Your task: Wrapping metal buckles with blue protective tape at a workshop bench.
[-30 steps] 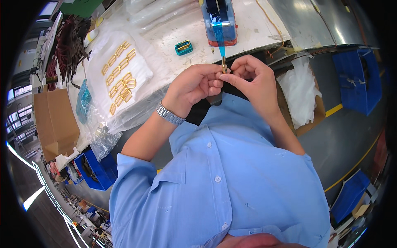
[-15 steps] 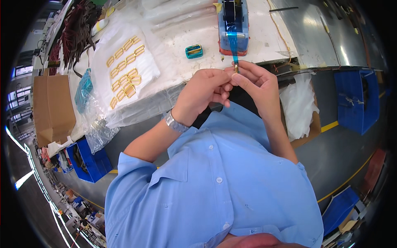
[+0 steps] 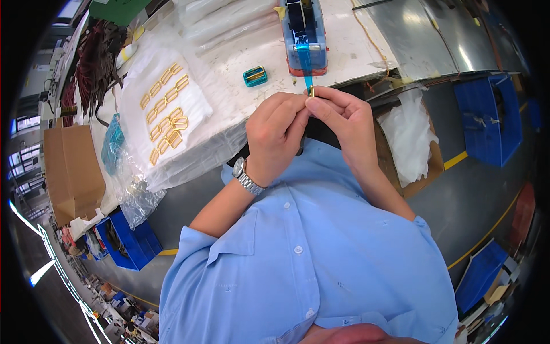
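Right, you pinched a gold buckle [image 3: 311, 92] in both hands [image 3: 277, 133] [image 3: 342, 121], blue tape [image 3: 307, 80] attached; next called for wrapping it.

Between your fingertips sits a small buckle [image 3: 311, 92] of shiny gold-coloured metal, and a strip of glossy, see-through blue tape [image 3: 307, 79] runs to it from the dispenser [image 3: 304, 35], which is smooth blue plastic. More buckles [image 3: 166, 112] with the same polished gold finish lie on a soft white foam sheet [image 3: 197, 106]. Your desk [image 3: 355, 40] is covered in matt white material. The bags [image 3: 134, 198] at its edge are clear, crinkled plastic film. Your watch [image 3: 247, 178] has a bright steel band, and your shirt [image 3: 309, 258] is plain matt cloth.
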